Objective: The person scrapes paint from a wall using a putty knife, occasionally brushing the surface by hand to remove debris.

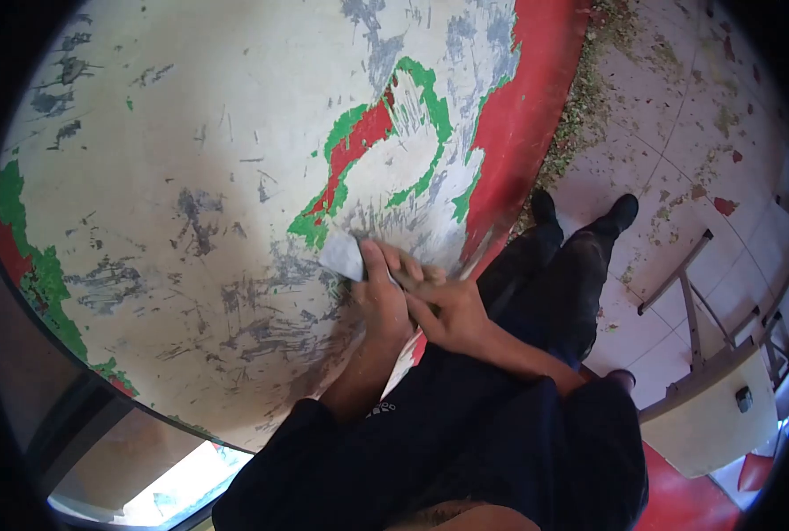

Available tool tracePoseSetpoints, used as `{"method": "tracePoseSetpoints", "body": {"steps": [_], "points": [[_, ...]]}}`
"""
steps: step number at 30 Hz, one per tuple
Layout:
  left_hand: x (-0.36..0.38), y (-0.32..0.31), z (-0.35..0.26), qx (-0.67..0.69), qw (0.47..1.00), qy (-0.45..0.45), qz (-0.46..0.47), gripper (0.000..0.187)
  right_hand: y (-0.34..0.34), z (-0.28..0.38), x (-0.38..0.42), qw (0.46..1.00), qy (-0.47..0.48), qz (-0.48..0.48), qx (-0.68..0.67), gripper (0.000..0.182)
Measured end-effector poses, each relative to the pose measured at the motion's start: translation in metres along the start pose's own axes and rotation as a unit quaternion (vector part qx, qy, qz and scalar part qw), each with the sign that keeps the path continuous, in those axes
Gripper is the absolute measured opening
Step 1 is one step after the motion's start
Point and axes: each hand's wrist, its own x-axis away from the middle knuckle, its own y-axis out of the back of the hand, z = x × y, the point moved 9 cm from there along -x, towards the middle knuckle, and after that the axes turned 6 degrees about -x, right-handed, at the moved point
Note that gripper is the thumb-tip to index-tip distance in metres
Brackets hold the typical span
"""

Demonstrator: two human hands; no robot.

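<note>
A scraper with a broad, pale flat blade (341, 255) rests against a large curved surface (235, 159) of worn off-white with grey scuffs. My left hand (383, 296) is closed round the tool close behind the blade. Just to its right, my right hand (454, 310) is wrapped round what looks like the handle, mostly hidden by fingers. Beyond the blade, a ragged patch of green paint (310, 228) with a red strip (359, 142) clings to the surface.
Red paint (536, 80) covers the surface's right edge. Paint flakes (580, 115) litter the tiled floor (660, 159) beside my dark shoes (623, 212). At right stand a metal frame (691, 301) and a cream-coloured panel (717, 416). A bright window (182, 487) shows at lower left.
</note>
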Motion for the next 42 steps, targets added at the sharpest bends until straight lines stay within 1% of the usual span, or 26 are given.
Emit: {"method": "tracePoseSetpoints", "body": {"steps": [1,3,4,5,7,8,9,10,11,14,17,20,21,23,24,26,28,29,31,32,33,36,37,40,41,42], "points": [[-0.005,-0.011,-0.017,0.000,1.000,0.009,-0.006,0.040,0.001,0.000,-0.006,0.999,0.031,-0.004,0.008,0.031],[-0.017,-0.029,-0.043,0.011,1.000,0.001,-0.016,0.040,0.005,0.001,-0.024,1.000,0.010,-0.016,-0.011,0.031],[-0.011,-0.026,-0.035,0.020,1.000,0.017,-0.017,0.039,0.008,0.004,-0.028,0.999,0.002,-0.026,-0.019,0.032],[-0.008,-0.020,-0.020,0.029,0.999,0.028,-0.010,0.039,0.005,-0.004,-0.015,1.000,0.005,-0.015,-0.001,0.034],[-0.005,-0.014,0.005,0.045,0.997,0.050,0.023,0.038,0.005,-0.006,-0.003,0.999,0.027,-0.041,-0.005,0.034],[-0.006,-0.011,0.010,0.048,0.997,0.062,0.010,0.038,0.007,-0.006,0.002,0.998,0.031,-0.048,-0.006,0.034],[-0.007,-0.020,-0.002,0.049,0.996,0.077,-0.004,0.038,0.008,-0.005,-0.005,0.999,-0.021,-0.025,-0.004,0.036],[-0.007,-0.023,-0.007,0.050,0.995,0.089,-0.021,0.038,0.007,-0.007,-0.008,0.999,-0.031,-0.020,-0.010,0.036],[-0.012,-0.025,-0.009,0.050,0.996,0.067,-0.027,0.037,0.008,-0.010,-0.014,0.999,-0.033,-0.015,-0.016,0.037],[-0.007,-0.021,-0.005,0.044,0.997,0.057,0.005,0.037,0.010,-0.014,0.000,0.998,-0.031,-0.033,-0.040,0.037],[-0.013,-0.012,0.000,0.022,0.999,0.035,-0.012,0.037,0.006,-0.007,-0.011,0.998,-0.015,-0.034,-0.048,0.036],[-0.019,-0.034,-0.036,0.005,0.999,0.024,-0.026,0.038,0.014,-0.001,-0.027,0.997,-0.036,-0.021,-0.057,0.035],[-0.019,-0.033,-0.031,0.008,1.000,0.016,-0.025,0.038,0.013,-0.001,-0.026,0.996,-0.050,-0.012,-0.069,0.035],[-0.007,-0.012,0.004,0.023,0.999,0.035,-0.031,0.038,0.005,-0.020,-0.004,0.997,-0.012,-0.009,-0.077,0.034],[-0.004,-0.017,0.004,0.035,0.998,0.044,-0.029,0.038,0.007,-0.012,-0.006,0.997,0.009,-0.010,-0.076,0.034],[-0.009,-0.020,-0.012,0.001,0.999,0.024,-0.038,0.039,0.014,-0.008,-0.019,0.998,-0.001,-0.023,-0.059,0.033],[-0.026,-0.041,-0.056,-0.035,0.998,-0.016,-0.042,0.040,0.013,0.001,-0.033,0.998,-0.004,-0.025,-0.057,0.030],[-0.029,-0.046,-0.065,-0.015,0.998,-0.043,-0.038,0.041,0.013,0.003,-0.039,0.998,-0.001,-0.027,-0.060,0.029],[-0.019,-0.019,-0.024,0.012,0.996,0.001,-0.087,0.040,0.013,0.005,-0.035,0.997,0.010,-0.030,-0.066,0.026],[-0.012,-0.008,-0.003,0.027,0.994,0.026,-0.106,0.040,0.013,-0.004,-0.015,0.997,0.013,-0.029,-0.065,0.024],[-0.003,-0.016,0.003,0.035,0.993,0.057,-0.097,0.038,0.017,0.000,-0.010,0.998,0.013,-0.024,-0.059,0.023],[-0.021,-0.034,-0.024,0.051,0.996,0.041,-0.064,0.039,0.021,0.001,-0.028,1.000,-0.016,-0.015,-0.022,0.023],[-0.025,-0.047,-0.051,-0.017,0.999,-0.002,-0.042,0.039,0.021,0.001,-0.041,0.999,0.003,-0.043,-0.020,0.028],[-0.019,-0.022,-0.015,0.012,0.998,0.025,-0.061,0.041,0.021,0.002,-0.025,1.000,-0.025,0.007,-0.005,0.032],[-0.011,-0.023,0.006,0.038,0.997,0.059,-0.030,0.042,0.021,-0.009,-0.012,0.999,0.035,-0.011,-0.020,0.034],[-0.014,-0.026,0.005,0.047,0.997,0.062,-0.031,0.042,0.024,-0.011,-0.016,1.000,0.017,-0.011,-0.009,0.034]]}}
